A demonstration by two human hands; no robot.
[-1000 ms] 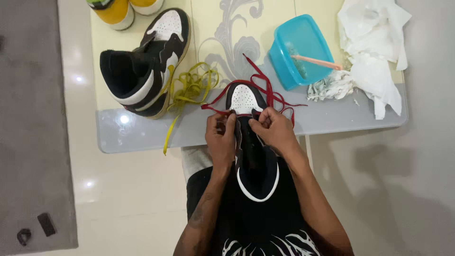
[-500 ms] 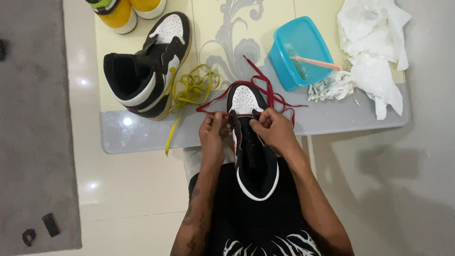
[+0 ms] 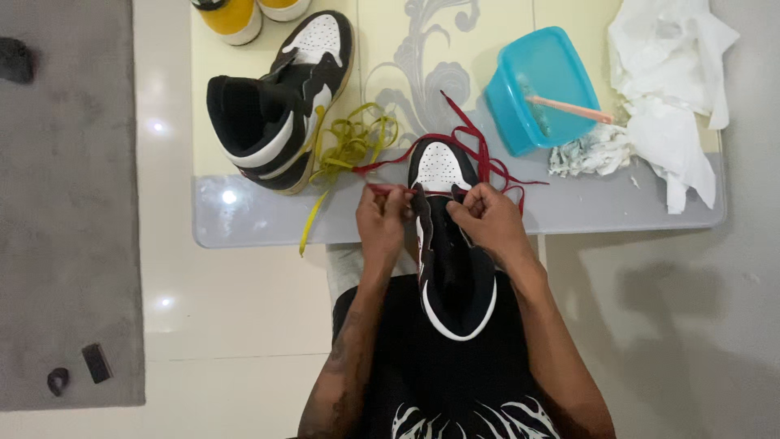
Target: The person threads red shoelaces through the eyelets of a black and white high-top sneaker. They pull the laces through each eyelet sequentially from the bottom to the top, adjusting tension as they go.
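both hands, left hand (image 3: 383, 218) and right hand (image 3: 485, 218), pinch a red lace (image 3: 471, 150) over the shoe (image 3: 445, 244), fingertips hiding its eyelets.

The black-and-white shoe (image 3: 449, 244) gripped between the left hand (image 3: 382, 218) and the right hand (image 3: 487, 221) is seen to be of smooth, faintly shiny leather-like material, with a flat woven red lace (image 3: 479, 158) of matt cloth. The table (image 3: 244, 219) is finished glossy and mirror-smooth at its near edge, where light is reflected, while the blue tub (image 3: 528, 81) near the far right corner looks to be smooth, semi-gloss plastic. The white sheets (image 3: 674, 89) at the right edge are crumpled, matt paper or cloth, and the grey rug (image 3: 65, 203) beside the shiny tiled floor (image 3: 227, 325) is matt and fibrous.
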